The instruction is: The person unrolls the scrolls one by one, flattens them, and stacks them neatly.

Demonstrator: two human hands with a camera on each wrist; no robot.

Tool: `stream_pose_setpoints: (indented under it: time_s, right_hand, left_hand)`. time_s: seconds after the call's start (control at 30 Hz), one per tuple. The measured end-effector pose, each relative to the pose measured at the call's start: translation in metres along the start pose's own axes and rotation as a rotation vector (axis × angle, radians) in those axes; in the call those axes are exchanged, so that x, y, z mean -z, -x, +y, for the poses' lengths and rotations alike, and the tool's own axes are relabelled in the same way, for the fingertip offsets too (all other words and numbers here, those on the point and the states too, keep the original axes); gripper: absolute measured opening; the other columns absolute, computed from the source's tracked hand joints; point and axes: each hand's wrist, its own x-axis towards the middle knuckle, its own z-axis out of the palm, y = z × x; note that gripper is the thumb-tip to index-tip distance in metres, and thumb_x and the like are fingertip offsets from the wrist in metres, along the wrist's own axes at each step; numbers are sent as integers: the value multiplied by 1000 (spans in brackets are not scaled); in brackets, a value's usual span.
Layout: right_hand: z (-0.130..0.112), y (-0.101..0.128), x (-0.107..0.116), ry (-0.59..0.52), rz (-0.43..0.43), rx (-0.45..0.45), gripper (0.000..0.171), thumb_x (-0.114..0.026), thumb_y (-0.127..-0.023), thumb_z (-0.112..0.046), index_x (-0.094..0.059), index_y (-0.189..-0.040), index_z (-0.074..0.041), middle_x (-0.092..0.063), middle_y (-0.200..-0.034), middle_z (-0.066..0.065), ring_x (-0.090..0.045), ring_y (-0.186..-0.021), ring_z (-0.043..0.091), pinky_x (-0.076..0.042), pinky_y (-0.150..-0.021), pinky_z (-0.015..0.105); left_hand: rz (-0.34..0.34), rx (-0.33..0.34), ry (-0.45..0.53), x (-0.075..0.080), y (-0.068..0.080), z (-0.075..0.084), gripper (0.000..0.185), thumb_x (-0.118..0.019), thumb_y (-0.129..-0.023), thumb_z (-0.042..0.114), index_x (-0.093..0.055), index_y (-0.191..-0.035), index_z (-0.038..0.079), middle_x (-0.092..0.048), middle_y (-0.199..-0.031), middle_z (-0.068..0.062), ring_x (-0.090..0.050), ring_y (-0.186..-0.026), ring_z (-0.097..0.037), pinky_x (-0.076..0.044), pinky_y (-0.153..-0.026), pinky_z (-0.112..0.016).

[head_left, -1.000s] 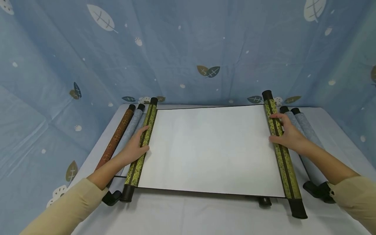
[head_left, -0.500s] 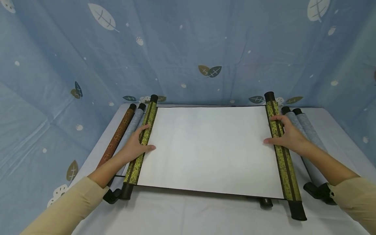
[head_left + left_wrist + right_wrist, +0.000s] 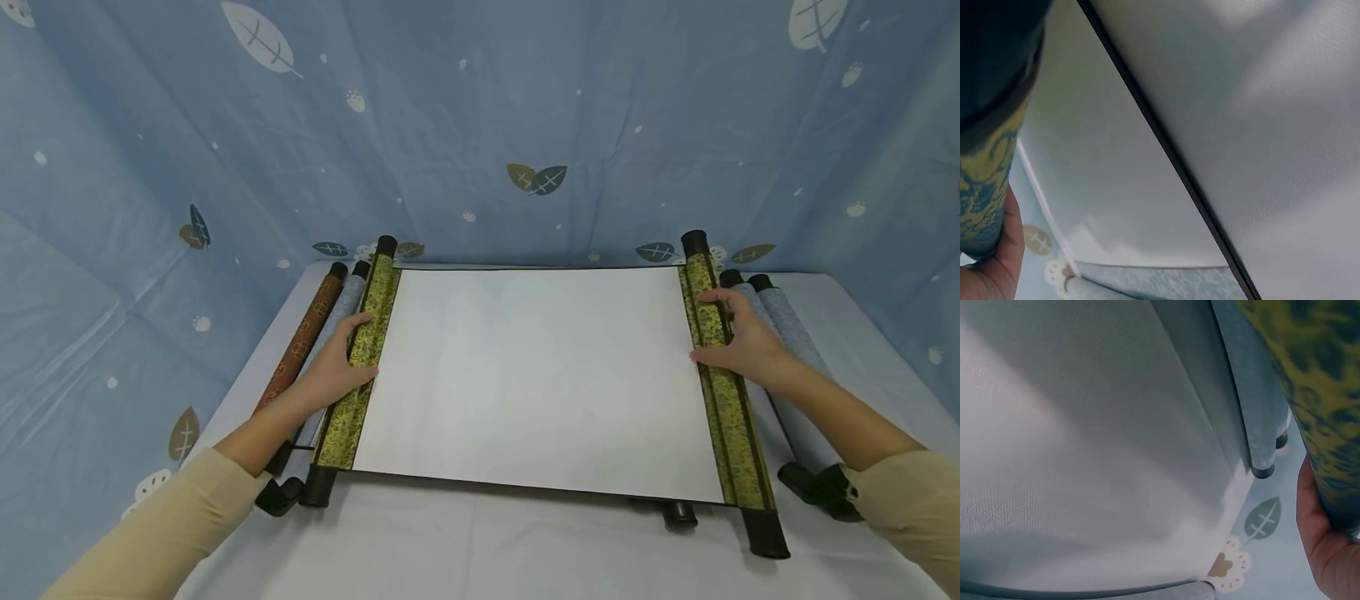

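Note:
An unrolled scroll lies across the table, its blank white sheet [image 3: 540, 379] spread flat. My left hand [image 3: 358, 350] grips the left green-gold roller [image 3: 367, 333] near its middle, fingers over the top and thumb on the sheet side. My right hand [image 3: 705, 327] holds the right green-gold roller [image 3: 731, 417] the same way. The left wrist view shows this roller [image 3: 985, 187] close up beside my palm [image 3: 997, 269], with the sheet's dark edge running past. The right wrist view shows the right roller [image 3: 1310, 381] against my hand [image 3: 1325, 550].
A brown patterned scroll [image 3: 300, 346] and a grey-blue scroll [image 3: 339, 310] lie rolled up left of the open one. Two grey-blue scrolls [image 3: 791, 350] lie rolled to its right. A black end cap [image 3: 678, 512] sticks out under the sheet's near edge. Blue leaf-print cloth [image 3: 480, 125] walls the table.
Both hands have shifted slightly outward on the rollers. The green-gold bands now show wider, and the sheet lies a little more spread.

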Motion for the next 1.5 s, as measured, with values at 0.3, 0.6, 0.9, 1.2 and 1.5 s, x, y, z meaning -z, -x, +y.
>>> stream_pose_setpoints:
  time_s: [0.3, 0.6, 0.9, 1.2, 1.5]
  right_hand:
    - [3, 0, 5, 3, -23, -8, 76, -62, -86, -1, -12, -144, 3, 3, -150, 33, -5, -132, 59, -24, -88, 71]
    - [5, 0, 6, -16, -5, 19, 69, -55, -87, 6, -13, -142, 7, -5, -147, 35, -5, -134, 56, -23, -89, 67]
    - [6, -2, 5, 18, -9, 19, 68, -55, -88, 4, -14, -142, 7, -6, -146, 35, -5, -135, 55, -23, -90, 67]
    - [11, -2, -3, 60, -95, -73, 73, -57, -89, -4, -10, -144, 4, -1, -147, 37, -14, -129, 59, -33, -86, 64]
    - [9, -7, -16, 40, -153, -130, 73, -59, -91, -10, -11, -145, 2, -11, -140, 38, -31, -114, 50, -40, -75, 46]
  left_hand:
    - [-40, -33, -18, 9, 1, -3, 78, -57, -90, 6, -10, -151, 12, -5, -155, -23, -37, -61, -23, -38, -58, -38]
    - [-47, -63, -126, 18, -1, -9, 74, -56, -89, 7, -15, -151, 11, -14, -153, -24, -38, -56, -18, -36, -52, -35]
    - [-162, -82, -197, 19, 0, -17, 66, -57, -93, 12, -23, -149, 5, -22, -147, -33, -51, -90, -43, -45, -68, -47]
    - [-210, -88, -227, 24, -2, -25, 70, -62, -91, 13, -23, -148, 2, -44, -131, -34, -36, -48, -16, -39, -69, -41]
    - [-238, -82, -360, 37, -10, -33, 69, -61, -89, 8, -22, -145, -3, -55, -111, -35, -53, -71, -39, -42, -65, -40]
